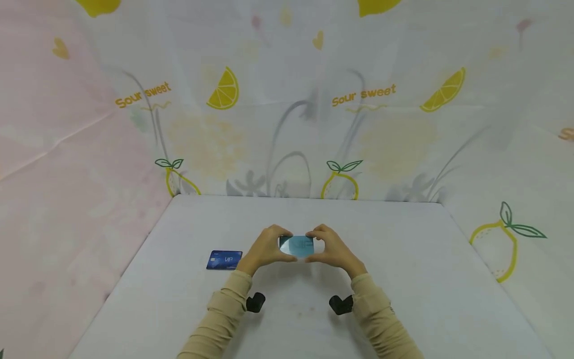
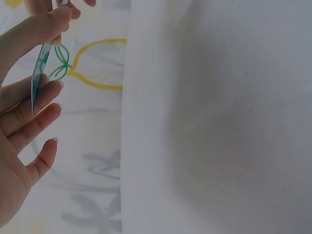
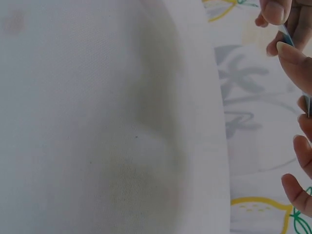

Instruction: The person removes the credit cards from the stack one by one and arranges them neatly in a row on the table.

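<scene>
A light-blue plastic card [image 1: 297, 246] is held up above the white table, between both hands. My left hand [image 1: 267, 247] pinches its left end between thumb and fingers, and my right hand [image 1: 331, 249] pinches its right end. Seen edge-on in the left wrist view, the card [image 2: 41, 68] runs between the left thumb and fingers [image 2: 31, 109]. Only a thin strip of its edge shows in the right wrist view, beside the right thumb [image 3: 294, 61]. A dark blue card marked VIP [image 1: 224, 260] lies flat on the table, left of the left forearm, which covers its right corner.
The white table [image 1: 403, 259] reaches back to a hanging cloth [image 1: 287, 124] printed with lemons and lettering. More cloth hangs at the left and right sides. Black wrist-worn devices [image 1: 256, 302] sit under both sleeves.
</scene>
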Demonstrator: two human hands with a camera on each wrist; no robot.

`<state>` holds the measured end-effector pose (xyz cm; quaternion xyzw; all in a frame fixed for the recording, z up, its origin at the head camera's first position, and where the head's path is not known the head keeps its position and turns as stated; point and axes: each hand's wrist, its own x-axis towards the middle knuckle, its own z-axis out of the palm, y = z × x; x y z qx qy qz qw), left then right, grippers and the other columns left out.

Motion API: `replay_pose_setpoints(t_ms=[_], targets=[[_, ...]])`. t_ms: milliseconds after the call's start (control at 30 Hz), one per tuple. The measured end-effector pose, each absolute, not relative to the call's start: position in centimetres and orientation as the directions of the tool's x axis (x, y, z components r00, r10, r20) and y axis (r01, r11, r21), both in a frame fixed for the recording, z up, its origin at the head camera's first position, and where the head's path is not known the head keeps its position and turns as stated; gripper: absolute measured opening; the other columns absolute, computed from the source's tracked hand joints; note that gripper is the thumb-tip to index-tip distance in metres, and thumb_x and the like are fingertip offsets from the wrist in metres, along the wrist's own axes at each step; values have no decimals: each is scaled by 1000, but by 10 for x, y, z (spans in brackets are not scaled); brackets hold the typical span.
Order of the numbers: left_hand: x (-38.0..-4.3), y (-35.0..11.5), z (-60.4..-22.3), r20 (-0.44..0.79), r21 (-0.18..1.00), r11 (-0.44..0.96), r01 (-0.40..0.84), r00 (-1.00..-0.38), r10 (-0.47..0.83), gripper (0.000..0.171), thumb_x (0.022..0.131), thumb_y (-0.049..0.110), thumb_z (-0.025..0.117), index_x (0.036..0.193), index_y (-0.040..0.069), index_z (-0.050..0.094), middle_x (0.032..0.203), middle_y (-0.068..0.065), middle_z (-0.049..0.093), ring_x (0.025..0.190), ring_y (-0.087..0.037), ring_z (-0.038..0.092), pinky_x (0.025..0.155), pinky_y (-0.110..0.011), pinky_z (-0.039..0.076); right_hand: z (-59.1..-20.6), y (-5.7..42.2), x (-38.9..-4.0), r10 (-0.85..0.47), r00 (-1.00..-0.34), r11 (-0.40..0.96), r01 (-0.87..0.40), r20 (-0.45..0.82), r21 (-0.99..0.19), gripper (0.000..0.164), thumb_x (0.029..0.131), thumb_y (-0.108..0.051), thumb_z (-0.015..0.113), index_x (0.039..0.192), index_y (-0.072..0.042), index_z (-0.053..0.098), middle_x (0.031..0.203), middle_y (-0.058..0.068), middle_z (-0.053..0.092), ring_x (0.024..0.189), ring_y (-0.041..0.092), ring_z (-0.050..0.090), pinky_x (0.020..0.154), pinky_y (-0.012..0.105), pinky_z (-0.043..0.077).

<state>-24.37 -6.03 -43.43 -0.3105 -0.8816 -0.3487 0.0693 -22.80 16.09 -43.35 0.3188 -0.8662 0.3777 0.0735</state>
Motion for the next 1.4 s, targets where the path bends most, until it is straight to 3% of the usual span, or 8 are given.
replay_pose_setpoints(t_ms=[667, 1400], targets=[[-248, -19, -438, 344, 548, 558, 623, -776, 529, 58, 62, 28, 88, 107, -1, 67, 101, -11, 66, 92, -21, 59, 82, -35, 49, -430, 197, -221, -409, -871, 580, -478, 272, -660, 56, 67, -13, 85, 114, 5, 62, 104, 14, 55, 95, 39, 53, 82, 54, 46], [-250, 7, -435, 320, 591, 535, 604, -784, 532, 57, 62, 28, 88, 107, 0, 68, 103, -10, 67, 95, -21, 59, 83, -32, 49, -425, 221, -217, -370, -897, 613, -432, 243, -661, 57, 67, -13, 85, 116, 5, 62, 107, 15, 55, 97, 40, 52, 83, 57, 45]])
